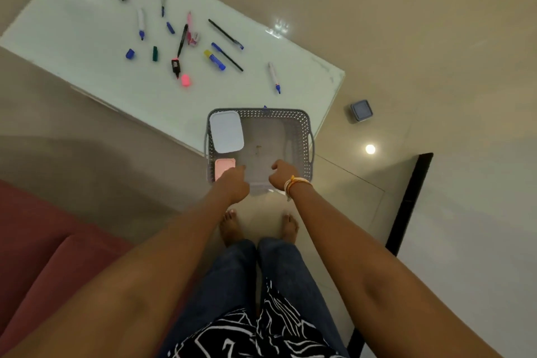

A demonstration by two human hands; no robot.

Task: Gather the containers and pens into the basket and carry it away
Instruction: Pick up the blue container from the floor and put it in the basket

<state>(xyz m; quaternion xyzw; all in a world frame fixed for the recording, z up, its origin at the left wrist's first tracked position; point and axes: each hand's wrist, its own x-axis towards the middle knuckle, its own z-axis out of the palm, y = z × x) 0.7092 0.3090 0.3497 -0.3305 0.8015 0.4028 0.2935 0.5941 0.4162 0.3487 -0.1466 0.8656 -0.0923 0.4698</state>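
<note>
1. Both hands, left [232,183] and right [280,174], curl over the near rim of the basket [306,139]; whether they grip it I cannot tell.
2. The basket, holding a white box [226,131] and a pink box [224,168], overhangs the table [72,26] edge and could tip.
3. The pens [225,57] lie loose beyond and may roll off.

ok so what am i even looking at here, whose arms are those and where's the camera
The camera sits on a person's head, looking down, so the arms and bare feet are theirs. Both the left hand and the right hand reach into a grey basket at the edge of a white table. Inside it sit a white-lidded container and a pink one. Pens and caps lie scattered on the table. A small grey container sits on the floor. Whether the fingers grip anything is unclear.
</note>
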